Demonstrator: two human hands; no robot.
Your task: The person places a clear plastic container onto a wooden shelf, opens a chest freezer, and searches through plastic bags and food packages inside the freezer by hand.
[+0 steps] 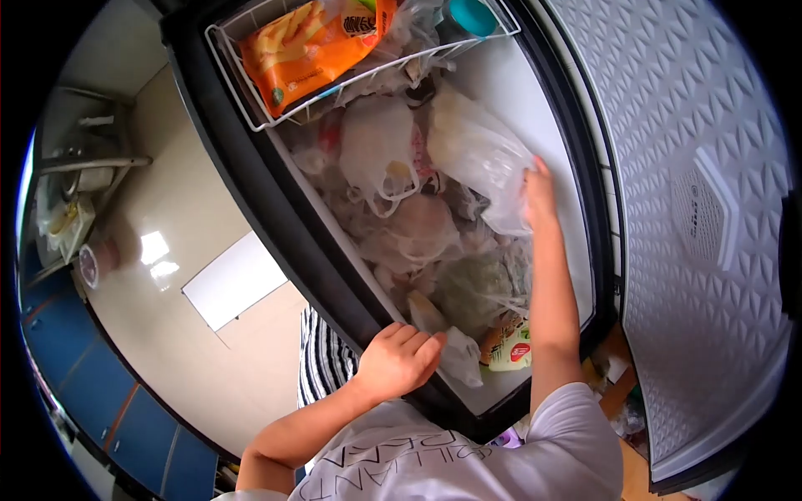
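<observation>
Your right grip [541,196] is pinching the plastic bag [484,154]; snagging the far wire basket [260,127] could tear it. Your left grip [401,355] is resting curled at the freezer rim [322,275].

A crumpled, translucent white plastic bag [483,159], yellowish toward its far end, slants across the open freezer [535,96].

Held plastic bag [480,150], contents indistinct.

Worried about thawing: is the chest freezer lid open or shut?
Open: the chest freezer lid is swung back, and the right hand grips a plastic bag inside.
</observation>
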